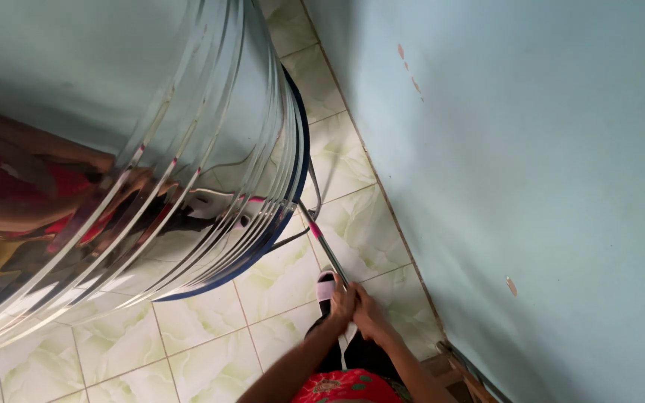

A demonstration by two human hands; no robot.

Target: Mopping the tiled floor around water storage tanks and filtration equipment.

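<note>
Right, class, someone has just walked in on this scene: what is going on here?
A person looks down at their own two hands, the left hand and right hand, closed together on a thin metal handle with a pink band. The handle runs down toward the foot of a big, shiny ribbed steel tank standing on a pale green tiled floor, close to a light blue wall. A sandalled foot shows below.

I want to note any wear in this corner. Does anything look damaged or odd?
Yes, slightly: the pale blue wall has small chipped spots, some near its top and one lower down. Otherwise the steel tank, the tiled floor and the metal pole held in both hands look intact.
</note>
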